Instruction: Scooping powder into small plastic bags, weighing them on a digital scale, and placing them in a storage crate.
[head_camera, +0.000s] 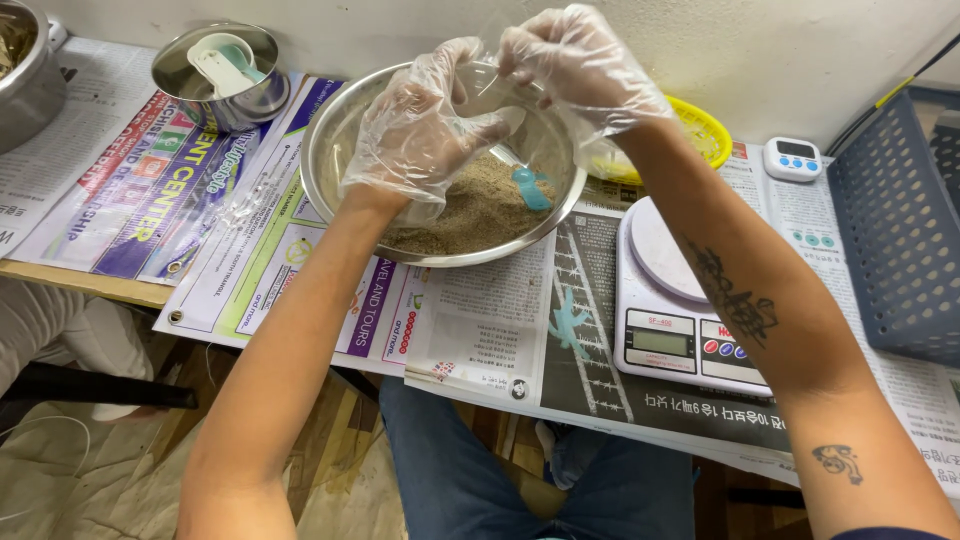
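Note:
Both my hands wear thin clear plastic gloves and hover over a wide steel bowl (325, 130) holding brownish-grey powder (470, 210). A teal scoop (530, 187) lies in the powder at the right side. My left hand (420, 130) and my right hand (575, 65) pinch a small clear plastic bag (482, 90) between them, just above the bowl's far rim. What the bag contains is hard to make out.
A white digital kitchen scale (665, 300) stands right of the bowl, beyond it a white timer (792, 158) and a yellow basket (705, 130). A grey-blue perforated basket (895, 230) is at far right. A small steel bowl with scoops (220, 70) and a pot (25, 85) sit at left on newspapers.

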